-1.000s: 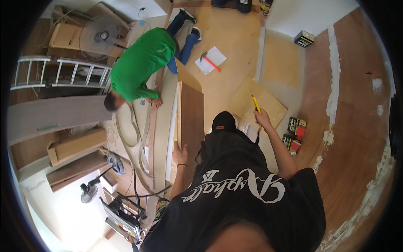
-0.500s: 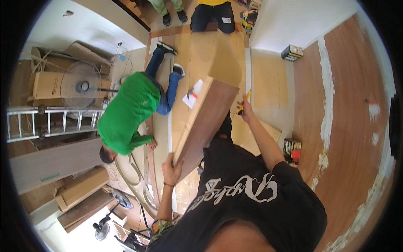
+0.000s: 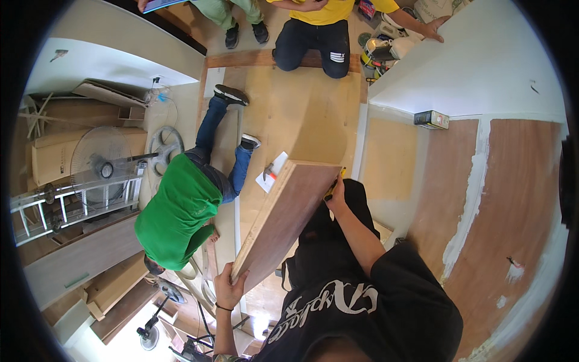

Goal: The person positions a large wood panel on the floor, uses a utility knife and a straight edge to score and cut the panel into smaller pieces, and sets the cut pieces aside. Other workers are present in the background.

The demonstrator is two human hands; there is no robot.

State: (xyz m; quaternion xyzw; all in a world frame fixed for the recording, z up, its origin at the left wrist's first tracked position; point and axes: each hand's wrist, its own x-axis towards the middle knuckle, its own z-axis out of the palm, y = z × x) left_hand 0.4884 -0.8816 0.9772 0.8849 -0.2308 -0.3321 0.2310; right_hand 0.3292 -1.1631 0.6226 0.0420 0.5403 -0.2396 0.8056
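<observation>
looking down from the head view, the person in a black printed shirt carries a long wooden board [image 3: 283, 220], tilted up off the floor with its brown face turned toward the person and its pale edge running along the left side. the left hand [image 3: 229, 288] grips the board's near lower corner, fingers curled closed around the pale edge. the right hand [image 3: 336, 192] clasps the board's far upper corner, closed against its right edge; a yellow pencil-like tool [image 3: 333, 184] sits at that hand, and how exactly it is pinched cannot be told. to the left of the board, a second person in a green shirt [image 3: 178, 220] and blue jeans kneels low over the plywood floor [image 3: 301, 114]. a white sheet with a small tool [image 3: 271, 173] lies on the floor just beyond the board's far end. at the top edge, a person in a yellow shirt [image 3: 322, 9] kneels. a standing fan [image 3: 102, 163] and a metal ladder [image 3: 72, 202] lie at the left.
</observation>
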